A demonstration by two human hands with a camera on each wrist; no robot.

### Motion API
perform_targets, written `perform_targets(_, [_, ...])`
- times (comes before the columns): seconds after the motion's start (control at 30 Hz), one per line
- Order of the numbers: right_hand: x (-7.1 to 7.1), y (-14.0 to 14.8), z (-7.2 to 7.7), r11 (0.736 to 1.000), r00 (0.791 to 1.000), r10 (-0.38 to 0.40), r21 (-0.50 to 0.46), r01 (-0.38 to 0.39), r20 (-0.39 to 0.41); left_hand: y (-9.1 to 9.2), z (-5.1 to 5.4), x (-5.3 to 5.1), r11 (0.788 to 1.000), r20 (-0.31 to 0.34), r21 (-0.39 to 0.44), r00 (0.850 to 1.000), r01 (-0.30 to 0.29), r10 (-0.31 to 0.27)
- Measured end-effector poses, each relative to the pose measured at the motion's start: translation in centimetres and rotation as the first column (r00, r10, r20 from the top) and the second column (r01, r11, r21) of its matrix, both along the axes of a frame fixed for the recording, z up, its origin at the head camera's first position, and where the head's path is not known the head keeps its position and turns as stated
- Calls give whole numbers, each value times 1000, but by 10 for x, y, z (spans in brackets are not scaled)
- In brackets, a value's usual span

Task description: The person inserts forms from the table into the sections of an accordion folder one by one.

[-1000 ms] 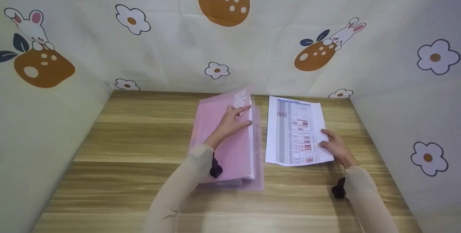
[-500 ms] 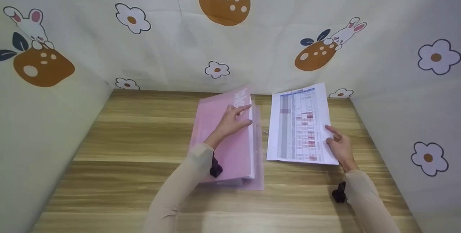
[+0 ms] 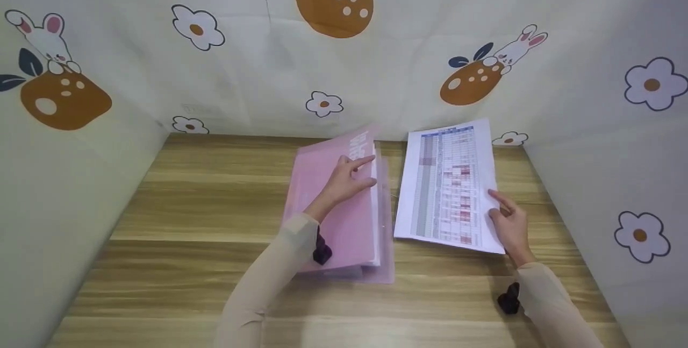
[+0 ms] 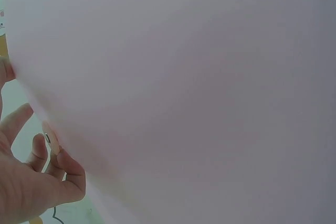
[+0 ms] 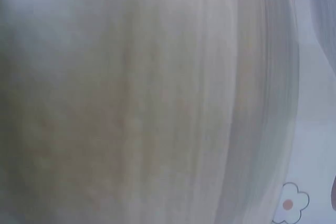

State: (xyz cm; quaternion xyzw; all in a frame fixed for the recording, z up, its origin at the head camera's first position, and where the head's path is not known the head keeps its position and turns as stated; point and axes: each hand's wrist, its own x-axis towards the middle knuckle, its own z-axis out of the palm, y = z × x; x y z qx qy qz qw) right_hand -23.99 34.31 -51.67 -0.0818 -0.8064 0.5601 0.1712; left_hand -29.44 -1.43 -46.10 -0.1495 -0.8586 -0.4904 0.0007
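A pink folder (image 3: 333,229) with pale lettering at its top lies on the table, its cover slightly raised over white sheets and a translucent pink back. My left hand (image 3: 340,184) reaches across the cover and holds its right edge between thumb and fingers. The left wrist view shows that hand (image 4: 39,177) at the edge of the broad pink cover (image 4: 199,98). To the right, my right hand (image 3: 510,224) pinches the right edge of a white paper sheet (image 3: 449,186) printed with a coloured table. This sheet is tilted, its right side lifted.
The wood-grain table (image 3: 199,203) is bounded by pale walls of cloth (image 3: 242,79) with rabbit, fruit and flower prints. A small black device (image 3: 322,251) sits at the left wrist and another black device (image 3: 509,299) at the right. The right wrist view shows mostly blurred tabletop (image 5: 157,103).
My right hand has shifted slightly right and tilted the paper sheet up, its far end rising against the back wall. The left hand and the folder have stayed in place.
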Motion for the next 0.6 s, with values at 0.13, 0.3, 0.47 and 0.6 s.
perform_targets(0.13, [4, -4, -3, 999, 999, -31, -31, 31, 12, 0, 0, 0, 1000, -8, 1, 1000, 4, -4])
perform_targets(0.3, [9, -8, -4, 998, 998, -56, 11, 56, -5, 1, 2, 0, 1000, -16, -4, 1000, 3, -3])
perform_targets(0.47, [12, -9, -5, 998, 998, -58, 27, 58, -7, 1, 1, -1, 1000, -11, -9, 1000, 0, 0])
perform_targets(0.6, [12, -12, -5, 998, 998, -61, -4, 61, 25, 0, 0, 0, 1000, -13, -13, 1000, -1, 0])
